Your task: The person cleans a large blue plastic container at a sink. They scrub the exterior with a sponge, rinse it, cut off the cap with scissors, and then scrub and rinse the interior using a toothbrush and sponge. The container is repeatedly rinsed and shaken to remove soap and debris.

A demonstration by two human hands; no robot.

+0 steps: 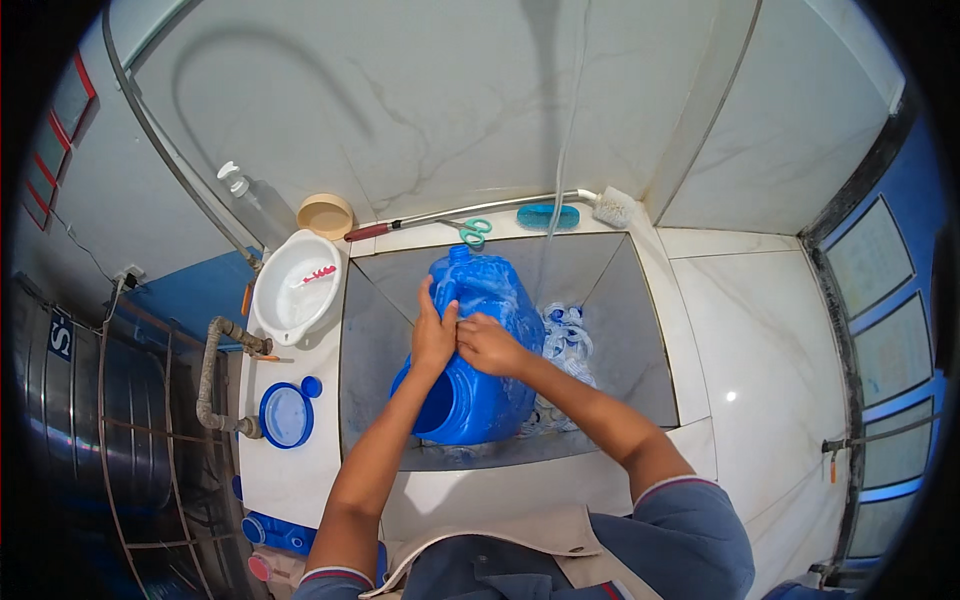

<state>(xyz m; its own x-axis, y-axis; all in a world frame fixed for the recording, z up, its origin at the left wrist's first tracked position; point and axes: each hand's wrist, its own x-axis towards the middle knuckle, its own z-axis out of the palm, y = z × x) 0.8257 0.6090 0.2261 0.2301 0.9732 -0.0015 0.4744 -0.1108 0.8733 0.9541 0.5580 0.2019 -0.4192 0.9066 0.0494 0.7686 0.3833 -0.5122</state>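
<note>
A large blue plastic water jug (491,390) lies on its side in a sunken grey-tiled basin (637,360), its wide round mouth facing me and a small spout at the far end. Soapy film streaks its surface. My left hand (435,330) rests at the jug's handle, fingers pointing away. My right hand (487,343) is curled against the jug beside the left thumb; whether it holds something small is hidden. White-and-blue netting or cloth (566,345) lies right of the jug, below a thin stream of water (562,165).
Along the back ledge are a long-handled brush (487,206), green-handled scissors (472,231), a blue scrub brush (547,217), a round tan lid (325,216) and a pump bottle (259,202). On the left ledge stand a white basin (296,289), a blue-rimmed lid (286,415) and a pipe (210,375).
</note>
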